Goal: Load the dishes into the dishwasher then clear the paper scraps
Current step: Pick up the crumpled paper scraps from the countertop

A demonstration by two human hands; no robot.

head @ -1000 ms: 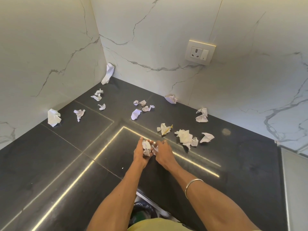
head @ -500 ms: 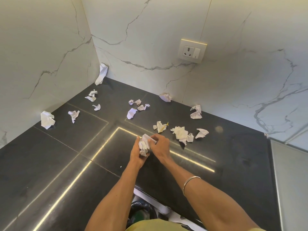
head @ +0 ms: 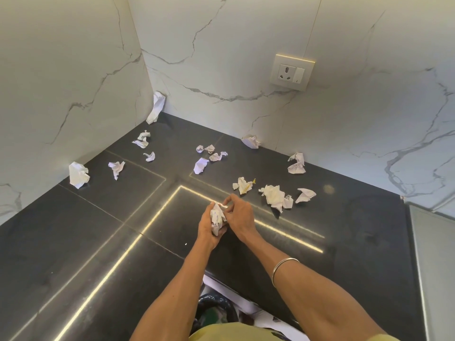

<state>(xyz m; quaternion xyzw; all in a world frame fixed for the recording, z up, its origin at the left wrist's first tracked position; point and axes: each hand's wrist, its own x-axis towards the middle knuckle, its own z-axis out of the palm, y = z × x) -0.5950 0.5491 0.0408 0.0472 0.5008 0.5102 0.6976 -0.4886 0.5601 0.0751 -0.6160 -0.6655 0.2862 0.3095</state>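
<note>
Scraps bunched in the left hand [head: 208,226], fingers curled round the paper wad [head: 218,219]; the right hand [head: 237,212] pinched its top over the black counter [head: 73,242]. Overfilling could spill pieces.

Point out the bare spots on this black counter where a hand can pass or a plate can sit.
Bare: the near-left counter, in front of the wall-side scrap; also the right stretch before the grey ledge. Crowded: the back corner and the scrap cluster just beyond the left hand and right hand holding the paper wad.
</note>
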